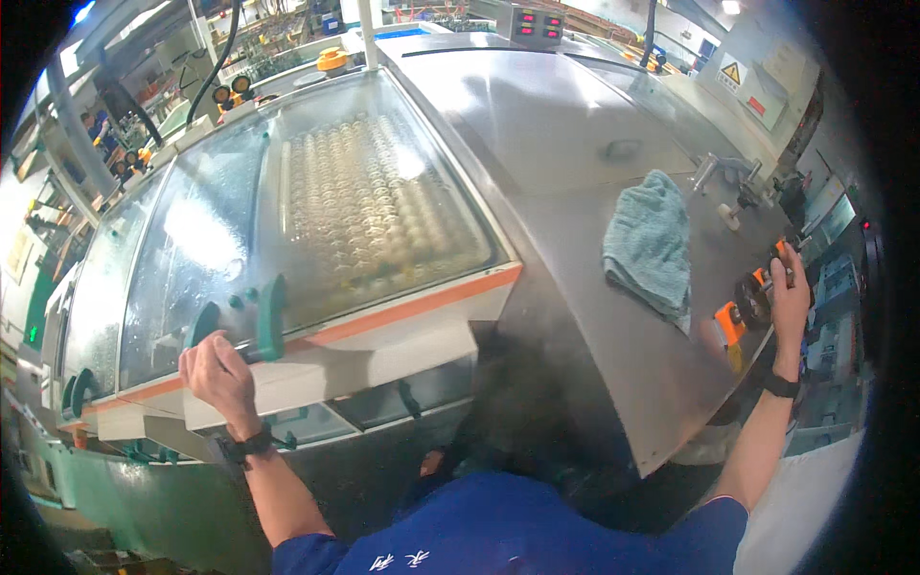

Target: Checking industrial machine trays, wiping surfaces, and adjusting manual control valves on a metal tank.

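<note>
My left hand (pixel 218 379) is closed around the bar of a green-ended handle (pixel 271 321) at the front edge of a clear, wet lid (pixel 206 230). Through the lid, rows of pale rollers (pixel 359 192) show inside the machine. Far to the right, my right hand (pixel 791 295) has its fingers curled on an orange-and-black fitting (pixel 753 295) at the edge of a steel cover (pixel 537 125); its exact grip is partly hidden. A folded teal cloth (pixel 652 244) lies on that cover, left of my right hand.
Metal clamps (pixel 728 182) stand near the cover's right edge. A control box with red digits (pixel 530 24) sits at the back, and a yellow knob (pixel 332 60) behind the lid. Under the lid's orange edge are lower windows (pixel 407 393). Green floor (pixel 172 498) shows at lower left.
</note>
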Motion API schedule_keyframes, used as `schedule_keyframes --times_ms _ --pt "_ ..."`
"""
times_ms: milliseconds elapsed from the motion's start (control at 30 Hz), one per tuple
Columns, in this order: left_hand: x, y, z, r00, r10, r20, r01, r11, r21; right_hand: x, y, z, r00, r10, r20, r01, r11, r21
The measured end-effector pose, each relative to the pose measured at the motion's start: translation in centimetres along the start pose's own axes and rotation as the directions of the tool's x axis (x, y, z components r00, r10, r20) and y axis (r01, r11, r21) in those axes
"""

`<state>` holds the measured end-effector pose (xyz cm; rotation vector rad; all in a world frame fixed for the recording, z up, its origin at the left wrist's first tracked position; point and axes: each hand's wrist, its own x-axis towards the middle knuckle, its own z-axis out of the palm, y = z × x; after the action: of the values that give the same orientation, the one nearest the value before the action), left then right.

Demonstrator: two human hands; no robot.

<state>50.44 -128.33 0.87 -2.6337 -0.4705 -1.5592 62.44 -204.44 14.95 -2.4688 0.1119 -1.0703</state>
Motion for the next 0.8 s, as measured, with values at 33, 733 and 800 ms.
schedule_keyframes --times_ms 33,733,800 --pt "-0.2 -0.2 -0.1 1.0 -0.026 0.007 0.026 1.0 0.014 0.4 0.7 0.2 1.0 -0.007 0.003 0.007 1.0 0.01" --pt "-1.6 1.6 1.4 0.959 -0.279 0.056 0.271 0.956 0.114 1.4 4.0 -1.6 0.913 -0.268 0.309 0.187 0.945 0.267" --pt "-1.7 2.3 1.8 0.964 -0.263 -0.034 0.265 0.962 0.072 1.4 3.7 -1.9 0.916 -0.252 0.311 0.188 0.957 0.221"
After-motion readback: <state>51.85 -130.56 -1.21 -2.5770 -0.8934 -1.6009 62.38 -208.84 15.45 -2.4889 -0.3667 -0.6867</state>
